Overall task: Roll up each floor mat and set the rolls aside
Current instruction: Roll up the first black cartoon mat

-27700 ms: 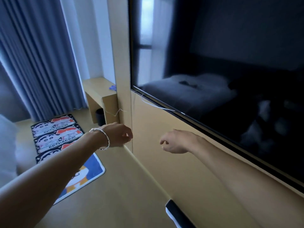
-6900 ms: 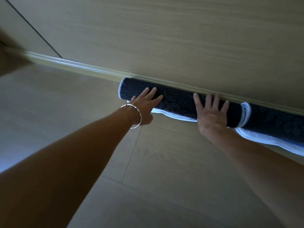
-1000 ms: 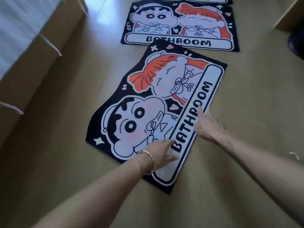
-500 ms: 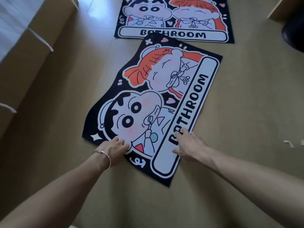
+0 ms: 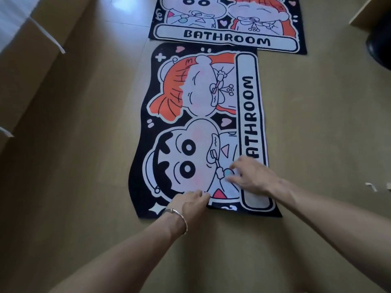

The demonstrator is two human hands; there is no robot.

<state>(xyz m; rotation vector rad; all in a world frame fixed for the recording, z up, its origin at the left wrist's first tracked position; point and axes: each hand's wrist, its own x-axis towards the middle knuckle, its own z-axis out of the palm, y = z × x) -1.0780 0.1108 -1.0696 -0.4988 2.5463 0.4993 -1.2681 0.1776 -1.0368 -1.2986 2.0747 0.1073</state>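
Near mat (image 5: 201,127): flat on the floor (image 5: 84,166), centre of view, fully unrolled. We see no turn started at its 6 o'clock edge.

Left hand (image 5: 190,203) sits on that edge with fingers curled down. We cannot tell whether they pinch the mat. Right hand (image 5: 252,176), at the mat's 5 o'clock, rests on it with fingers spread and grips nothing.

Second mat (image 5: 228,28) at 12 o'clock, also flat, meets the first.

Judgement: both mats in view are left to roll. No rolls in view. Dark bin (image 5: 380,45) at 2 o'clock.
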